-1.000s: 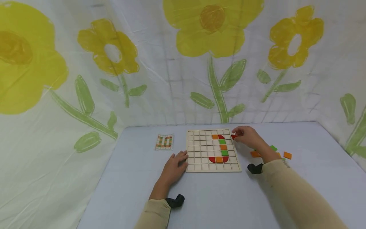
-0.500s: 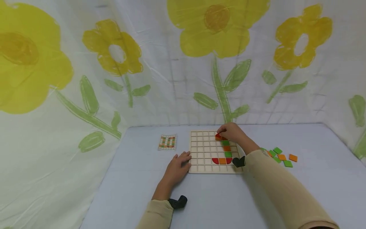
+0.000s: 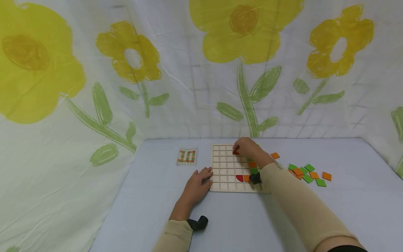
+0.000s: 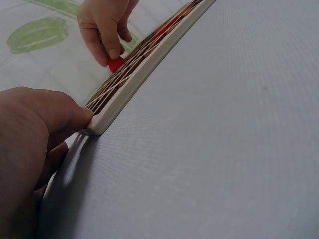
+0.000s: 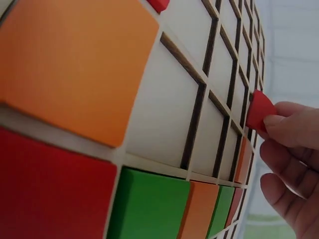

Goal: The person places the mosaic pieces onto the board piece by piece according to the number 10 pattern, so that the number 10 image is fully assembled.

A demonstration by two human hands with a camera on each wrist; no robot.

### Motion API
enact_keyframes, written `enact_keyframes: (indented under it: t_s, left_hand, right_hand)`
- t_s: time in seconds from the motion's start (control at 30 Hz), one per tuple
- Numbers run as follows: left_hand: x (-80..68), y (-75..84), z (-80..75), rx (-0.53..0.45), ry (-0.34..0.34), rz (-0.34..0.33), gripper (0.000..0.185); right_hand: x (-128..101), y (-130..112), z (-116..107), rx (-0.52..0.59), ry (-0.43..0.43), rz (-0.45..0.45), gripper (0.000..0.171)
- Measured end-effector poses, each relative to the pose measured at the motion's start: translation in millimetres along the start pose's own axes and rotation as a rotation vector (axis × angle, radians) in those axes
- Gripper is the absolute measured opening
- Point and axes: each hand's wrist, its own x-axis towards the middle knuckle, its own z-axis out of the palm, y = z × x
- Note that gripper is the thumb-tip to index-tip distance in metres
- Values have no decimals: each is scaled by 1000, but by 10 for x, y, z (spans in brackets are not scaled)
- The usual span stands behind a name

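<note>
The right hand (image 3: pixel 248 148) pinches a small red wooden tile with one rounded corner (image 3: pixel 235 152) between thumb and fingertips, low over the upper rows of the square pale wooden grid board (image 3: pixel 221 175). In the right wrist view the red tile (image 5: pixel 260 110) stands tilted on edge above the board's cells, and whether it touches the wood cannot be told. Under that forearm, set into the cells, lie an orange square tile (image 3: pixel 252 164), a green square tile (image 3: pixel 254 170) and a red rounded tile (image 3: pixel 240 178) near the board's near edge.

The left hand (image 3: pixel 196 183) lies flat on the pale blue counter (image 3: pixel 226 224) with relaxed fingers, its fingertips (image 4: pixel 79 115) pressed against the board's left edge at the near corner. The grid cells left of the right hand, toward the left hand, show bare wood.

Well to the right of the right hand, a loose cluster of green and orange square tiles (image 3: pixel 310 174) sits on the counter, and one lone orange tile (image 3: pixel 275 155) lies just beside the board's right edge. Beyond the left hand rests a small patterned card (image 3: pixel 187 156), apart from the board. A flowered cloth backdrop (image 3: pixel 132 70) closes the counter's far and side edges.
</note>
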Motion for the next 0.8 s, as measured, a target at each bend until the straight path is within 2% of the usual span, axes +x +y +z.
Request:
enact_keyframes:
  t_s: [0.27,0.63,0.8]
  left_hand:
    - [-3,12,-6,3,-4,-14,37]
    - [-11,2,7,5,3,-10,36]
    - [-7,16,1,4,1,-14,36]
  right_hand:
    - [27,38,41,-48,-51,-5,20]
    - [-28,56,57,-103,-31,-47,15]
    - [-63,50,36,-93,-31,-26,16]
